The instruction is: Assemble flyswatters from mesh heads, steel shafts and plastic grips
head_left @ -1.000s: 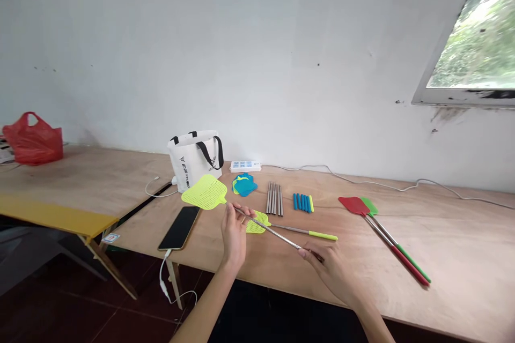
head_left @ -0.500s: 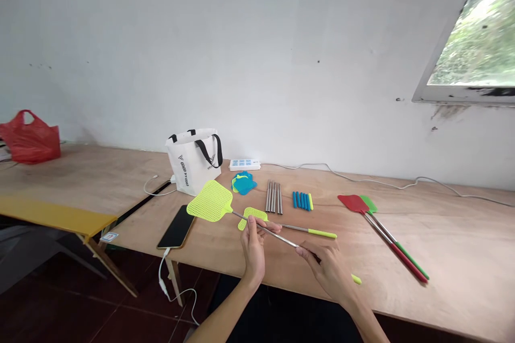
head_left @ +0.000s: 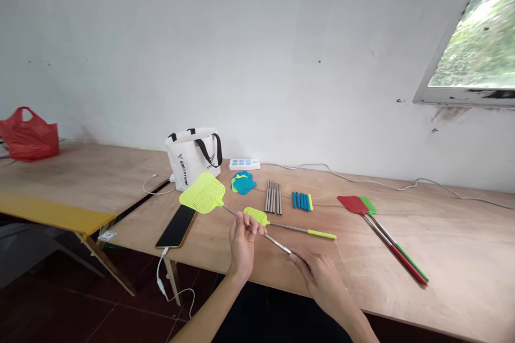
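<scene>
A fly swatter (head_left: 203, 193) with a yellow-green perforated head is held above the table, its head up at the left. My left hand (head_left: 243, 246) pinches the metal rod partway along. Around the rod's lower end my right hand (head_left: 322, 281) is closed, hiding the handle. Just beyond lies a second yellow-green fly swatter (head_left: 321, 234), flat on the table. Farther back are several metal rods (head_left: 273, 197), several blue grips with one yellow-green grip (head_left: 301, 201), and a pile of blue and yellow-green swatter heads (head_left: 244, 183).
A red swatter (head_left: 396, 249) and a green swatter (head_left: 406, 249) lie at the right. On the left are a phone (head_left: 177, 228) with a cable, and a white bag (head_left: 193, 163). A power strip (head_left: 244, 164) sits by the wall, and a red plastic bag (head_left: 30, 136) farther left.
Both hands and the held swatter have shifted a little to the left and toward me. The yellow-green handle end that showed past my right hand is now hidden.
</scene>
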Demonstrator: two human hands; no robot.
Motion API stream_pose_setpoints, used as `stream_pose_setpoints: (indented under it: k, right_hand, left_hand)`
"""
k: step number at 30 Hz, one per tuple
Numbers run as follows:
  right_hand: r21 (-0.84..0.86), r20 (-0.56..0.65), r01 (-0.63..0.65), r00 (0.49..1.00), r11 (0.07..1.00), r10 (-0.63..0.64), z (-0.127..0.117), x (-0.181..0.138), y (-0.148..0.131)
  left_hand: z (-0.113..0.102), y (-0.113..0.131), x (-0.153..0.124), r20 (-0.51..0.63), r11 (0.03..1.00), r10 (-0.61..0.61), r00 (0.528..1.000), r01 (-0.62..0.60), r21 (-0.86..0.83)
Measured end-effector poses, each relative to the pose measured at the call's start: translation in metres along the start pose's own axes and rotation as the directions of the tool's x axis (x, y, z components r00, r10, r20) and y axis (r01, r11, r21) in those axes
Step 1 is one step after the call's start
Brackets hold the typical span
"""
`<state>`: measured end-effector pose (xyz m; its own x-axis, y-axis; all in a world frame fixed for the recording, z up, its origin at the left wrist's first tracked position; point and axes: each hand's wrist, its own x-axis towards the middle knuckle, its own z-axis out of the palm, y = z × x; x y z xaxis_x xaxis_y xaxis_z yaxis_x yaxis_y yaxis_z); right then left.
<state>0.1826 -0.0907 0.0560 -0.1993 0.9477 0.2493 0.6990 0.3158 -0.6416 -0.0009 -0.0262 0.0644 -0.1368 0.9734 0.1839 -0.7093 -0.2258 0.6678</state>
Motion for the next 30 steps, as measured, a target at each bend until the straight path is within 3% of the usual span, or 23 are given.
stream_pose_setpoints:
  k: [4,10,16,22,26,30]
  right_hand:
    - [0.132,0.041,-0.004,0.999,0.991,-0.001,0.007,-0.002,-0.009]
    - [0.141,0.124,-0.002,0.992,0.99,-0.015,-0.003,-0.004,-0.007]
    - [-0.072,-0.087,0.095,0.991,0.993,-0.101,0.017,-0.001,-0.003]
    - [-0.265,-0.301,0.161,0.923,0.951,-0.24,0.043,-0.003,-0.007]
    - [-0.311,-0.315,0.146,0.917,0.939,-0.247,0.048,-0.003,-0.009]
    - [-0.244,-0.303,0.135,0.93,0.96,-0.207,0.056,-0.001,-0.013]
  left_hand:
    - [0.009,0.016,0.001,-0.057,0.985,-0.041,0.998,0.03,-0.169]
    - [0.011,0.038,0.013,-0.11,0.973,0.047,0.993,-0.071,-0.222]
    - [0.012,0.022,0.01,-0.166,0.962,0.105,0.981,-0.142,-0.234]
    - [0.014,-0.002,0.002,-0.162,0.962,0.046,0.986,-0.087,-0.258]
    - [0.015,-0.002,-0.001,-0.168,0.961,0.041,0.985,-0.085,-0.264]
    - [0.023,-0.009,-0.014,-0.129,0.973,0.003,0.992,-0.033,-0.23]
